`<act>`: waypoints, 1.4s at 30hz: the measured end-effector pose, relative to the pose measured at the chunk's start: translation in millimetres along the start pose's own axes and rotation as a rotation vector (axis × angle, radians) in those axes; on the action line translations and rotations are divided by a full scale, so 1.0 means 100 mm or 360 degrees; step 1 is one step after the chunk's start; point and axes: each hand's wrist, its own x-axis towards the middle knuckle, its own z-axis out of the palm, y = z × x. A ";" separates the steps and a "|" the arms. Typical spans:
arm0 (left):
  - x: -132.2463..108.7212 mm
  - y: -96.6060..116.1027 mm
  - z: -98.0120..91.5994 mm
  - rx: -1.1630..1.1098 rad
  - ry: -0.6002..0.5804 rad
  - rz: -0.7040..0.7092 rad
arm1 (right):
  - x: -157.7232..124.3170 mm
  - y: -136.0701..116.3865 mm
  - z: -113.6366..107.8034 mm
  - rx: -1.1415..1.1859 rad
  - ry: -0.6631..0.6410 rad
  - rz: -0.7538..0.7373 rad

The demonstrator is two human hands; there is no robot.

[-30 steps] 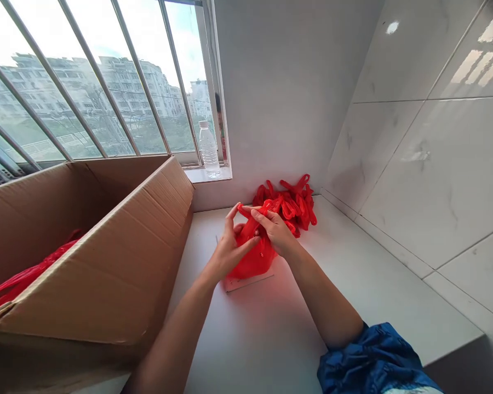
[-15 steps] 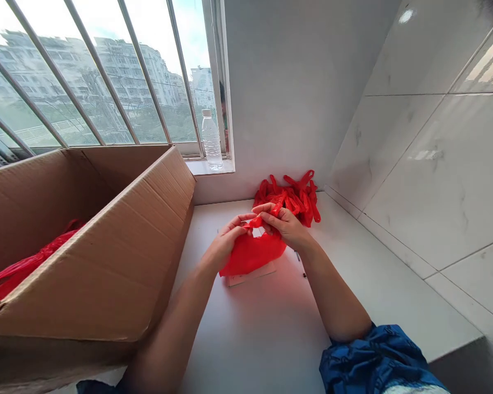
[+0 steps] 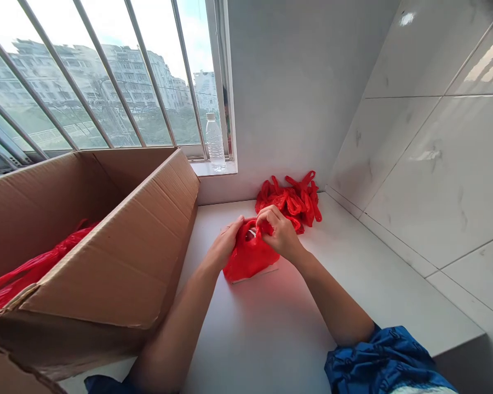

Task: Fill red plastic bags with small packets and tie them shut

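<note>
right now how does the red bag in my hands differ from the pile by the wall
The single red bag is held by your left hand and right hand; the red pile lies untouched. The bag sits nearer you, the pile back in the corner. Both are glossy red plastic.

Left hand (image 3: 225, 244) and right hand (image 3: 281, 232) close together, right curled.

Your bench (image 3: 254, 339) layout
Cardboard box (image 3: 107, 257) on your left, bag pile (image 3: 290, 200) dead ahead, water bottle (image 3: 215, 143) on the windowsill (image 3: 207, 169) behind.
</note>
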 end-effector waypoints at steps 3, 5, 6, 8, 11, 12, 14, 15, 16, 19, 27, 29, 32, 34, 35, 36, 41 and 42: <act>0.00 0.01 -0.02 -0.0086 0.0186 0.0137 | -0.13 -0.05 -0.13 0.0088 0.0046 -0.0047; 0.04 -0.03 -0.08 -0.0088 0.0358 0.0234 | -0.28 -0.07 -0.24 0.0176 0.0062 -0.0024; 0.07 -0.07 -0.13 -0.0078 0.0458 0.0280 | -0.38 -0.08 -0.29 0.0220 0.0055 0.0006; 0.15 -0.18 -0.25 -0.0052 0.0672 0.0371 | -0.61 -0.07 -0.39 0.0297 0.0023 0.0125; 0.23 -0.38 -0.41 -0.0015 0.0889 0.0407 | -0.96 -0.04 -0.53 0.0398 -0.0048 0.0468; 0.23 -0.43 -0.45 0.0016 0.0895 0.0397 | -1.06 -0.02 -0.57 0.0444 -0.0111 0.0598; 0.17 -0.52 -0.51 0.0114 0.0836 0.0374 | -1.21 0.04 -0.67 0.0571 -0.0318 0.0819; 0.12 -0.55 -0.53 0.0183 0.0807 0.0354 | -1.27 0.08 -0.72 0.0620 -0.0417 0.0900; 0.05 -0.58 -0.56 0.0270 0.0792 0.0322 | -1.31 0.12 -0.75 0.0621 -0.0477 0.0957; -0.19 -0.65 -0.59 0.0680 0.0788 0.0201 | -1.34 0.25 -0.74 0.0283 -0.0403 0.0886; -0.12 -0.69 -0.19 0.1822 0.0333 0.0606 | -0.73 0.54 0.17 -0.0257 -0.0633 0.0171; 0.00 -0.74 -0.17 0.1889 0.0263 0.0642 | -0.64 0.64 0.36 -0.0245 -0.0654 0.0240; 0.09 -0.87 -0.25 0.1960 0.0246 0.0619 | -0.65 0.76 0.51 -0.0244 -0.0648 0.0343; 0.10 -0.98 -0.32 0.2029 0.0250 0.0584 | -0.71 0.81 0.54 -0.0258 -0.0651 0.0365; 0.10 -1.03 -0.34 0.2063 0.0246 0.0554 | -0.74 0.82 0.55 -0.0266 -0.0661 0.0371; 0.10 -1.07 -0.36 0.2090 0.0249 0.0522 | -0.77 0.83 0.55 -0.0274 -0.0675 0.0379; 0.12 -1.17 -0.37 0.2149 0.0212 0.0432 | -0.81 0.86 0.58 -0.0328 -0.0762 0.0429; 0.13 -1.17 -0.37 0.2152 0.0198 0.0431 | -0.81 0.87 0.60 -0.0341 -0.0772 0.0432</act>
